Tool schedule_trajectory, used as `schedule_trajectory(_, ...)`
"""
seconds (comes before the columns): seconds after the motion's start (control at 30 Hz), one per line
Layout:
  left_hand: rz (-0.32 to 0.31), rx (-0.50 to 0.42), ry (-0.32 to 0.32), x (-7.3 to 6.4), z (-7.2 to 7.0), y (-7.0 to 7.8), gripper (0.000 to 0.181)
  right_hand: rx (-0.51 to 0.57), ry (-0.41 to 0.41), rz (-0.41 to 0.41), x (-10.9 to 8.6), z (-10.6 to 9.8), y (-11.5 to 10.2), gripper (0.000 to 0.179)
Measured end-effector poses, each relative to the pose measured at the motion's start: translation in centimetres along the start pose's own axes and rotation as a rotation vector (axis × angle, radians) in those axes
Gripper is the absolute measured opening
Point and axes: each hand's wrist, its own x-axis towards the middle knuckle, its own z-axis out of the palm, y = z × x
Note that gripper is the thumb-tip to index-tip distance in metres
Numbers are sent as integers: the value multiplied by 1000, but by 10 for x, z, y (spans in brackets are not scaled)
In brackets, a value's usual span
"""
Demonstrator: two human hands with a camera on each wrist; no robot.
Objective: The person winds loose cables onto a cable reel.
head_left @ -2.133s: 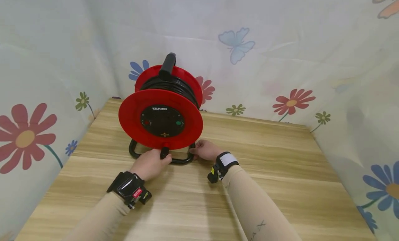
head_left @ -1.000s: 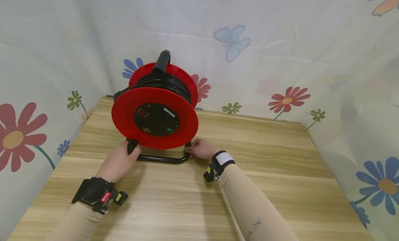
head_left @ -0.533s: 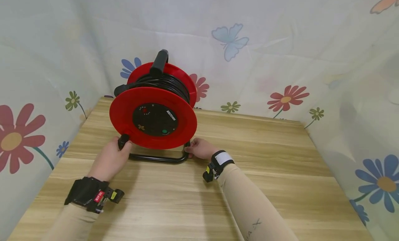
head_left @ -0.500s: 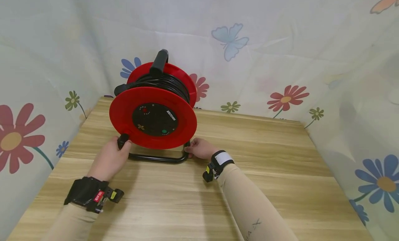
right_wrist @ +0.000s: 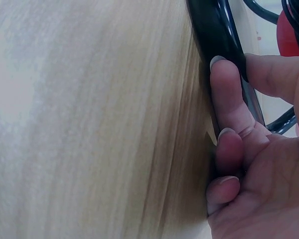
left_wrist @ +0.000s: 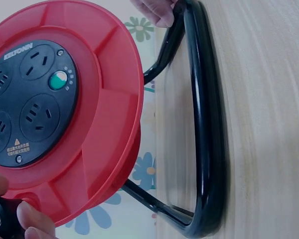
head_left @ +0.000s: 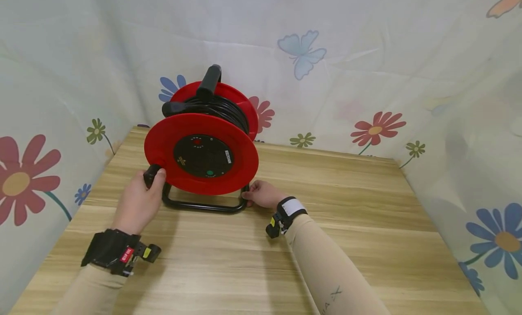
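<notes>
A red cable reel [head_left: 163, 138] stands upright on its black tubular frame [head_left: 204, 208], with black cable [head_left: 222, 107] wound between its two discs. The plug [head_left: 173, 108] sits on top of the windings at the left. My left hand [head_left: 138, 199] grips the black crank knob [head_left: 151, 175] at the lower left of the front disc. At the frame's right corner my right hand [head_left: 265, 195] pinches the tube between thumb and fingers, as the right wrist view shows. Sockets and a green button [left_wrist: 58, 80] show on the black centre panel in the left wrist view.
The reel's carrying handle [head_left: 209, 83] rises above the discs. Beneath everything is a wood-grain table [head_left: 346, 206]. A pale curtain [head_left: 367, 70] printed with flowers and butterflies hangs behind the table and at both sides.
My left hand has carried the crank knob from the bottom leftward and up, turning the disc clockwise. The plug has come into view and moved rightward over the top. My right hand keeps its hold.
</notes>
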Motion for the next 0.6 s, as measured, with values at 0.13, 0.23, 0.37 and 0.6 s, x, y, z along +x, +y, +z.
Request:
schedule_trajectory(0.13, 8, -14, 57, 2, 1, 0, 61, 1, 10, 0, 0, -1, 0, 24)
schedule_trajectory(0.23, 21, -24, 81, 4, 1, 0, 60, 17, 14, -3, 1, -1, 1, 24)
schedule_trajectory(0.37, 32, -41, 102, 4, 2, 0, 57, 33, 14, -6, 1, 1, 1, 24)
schedule_trajectory(0.6, 28, -74, 119, 4, 1, 5, 57, 21, 12, -12, 1, 1, 1, 25)
